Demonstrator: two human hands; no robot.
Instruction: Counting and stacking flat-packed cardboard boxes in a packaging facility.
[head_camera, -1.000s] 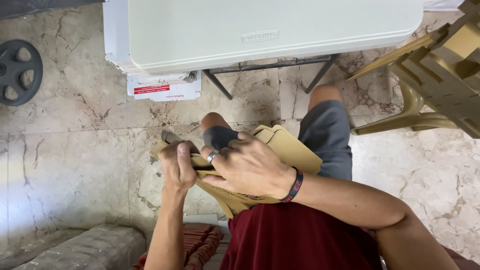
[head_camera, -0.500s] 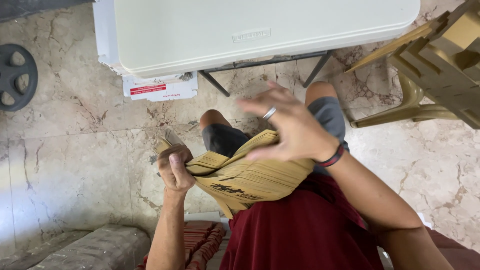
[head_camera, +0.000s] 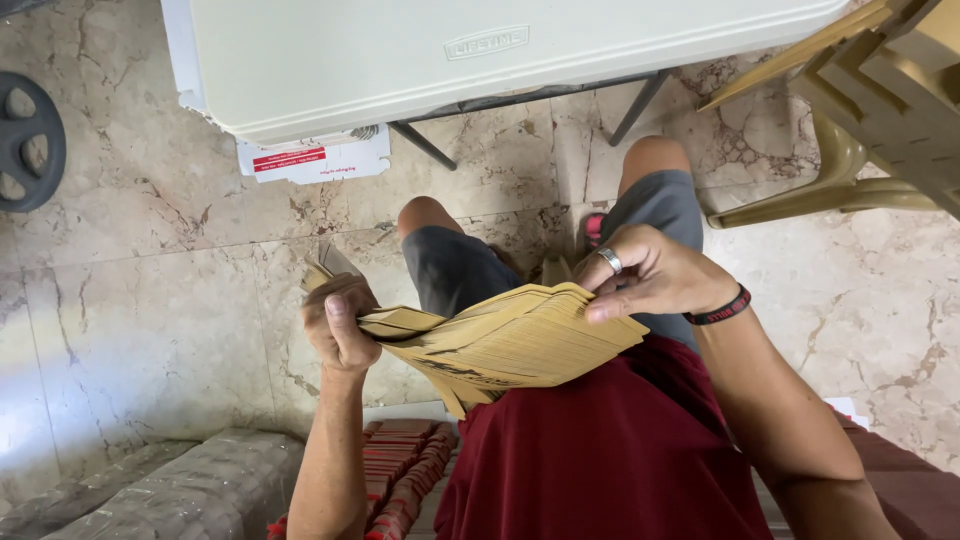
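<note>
A thick stack of tan paper envelopes (head_camera: 500, 345) rests over my lap, fanned at its edges. My left hand (head_camera: 338, 322) grips the stack's left end, thumb on top. My right hand (head_camera: 650, 272), with a ring and a dark wristband, pinches the top sheets at the stack's right edge with its fingertips. I sit in grey shorts and a dark red shirt, with both knees pointing toward the table.
A white folding table (head_camera: 480, 50) stands ahead, with a white carton (head_camera: 320, 160) under it. Tan plastic chairs (head_camera: 870, 110) are stacked at right. A black wheel-shaped disc (head_camera: 28, 140) lies at far left on the marble floor. Red packs (head_camera: 400, 470) and wrapped bundles (head_camera: 190, 485) sit below.
My right hand lay flat on top of the stack, lifted up off it, then came down to its right edge. The stack has spread flatter across my lap.
</note>
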